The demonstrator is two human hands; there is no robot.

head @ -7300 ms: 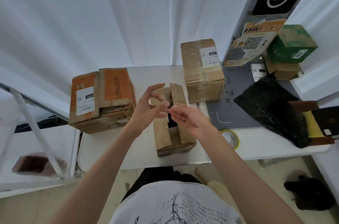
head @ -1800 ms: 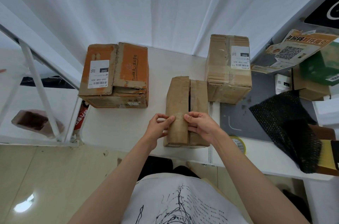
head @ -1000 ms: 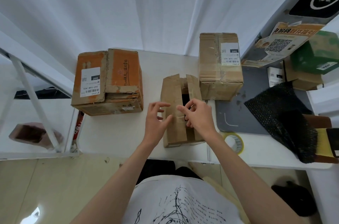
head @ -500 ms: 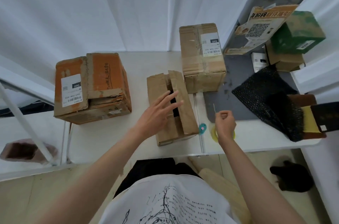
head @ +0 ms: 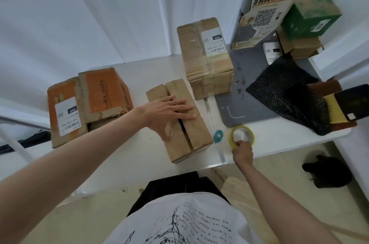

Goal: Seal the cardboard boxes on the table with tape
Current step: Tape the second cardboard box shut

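Note:
A narrow brown cardboard box (head: 191, 133) lies in the middle of the white table (head: 123, 155), its two top flaps nearly closed with a dark gap between them. My left hand (head: 167, 111) presses flat on those flaps, fingers straight. My right hand (head: 242, 150) grips the near edge of a yellowish roll of tape (head: 242, 133) lying near the table's front edge. An orange-topped box (head: 87, 101) with a white label stands at the left. A taller brown box (head: 205, 57) with a label stands behind, taped over.
A small teal cutter (head: 218, 135) lies between the box and the tape. A grey mat (head: 239, 107), black bubble wrap (head: 285, 93), a green box (head: 311, 11), a QR-code sign (head: 263, 13) and dark books (head: 351, 103) fill the right side. A dark object (head: 327, 171) lies on the floor.
My right hand has left the box flaps and moved right onto the tape roll. My left hand has settled flat on the flaps, which lie lower than before.

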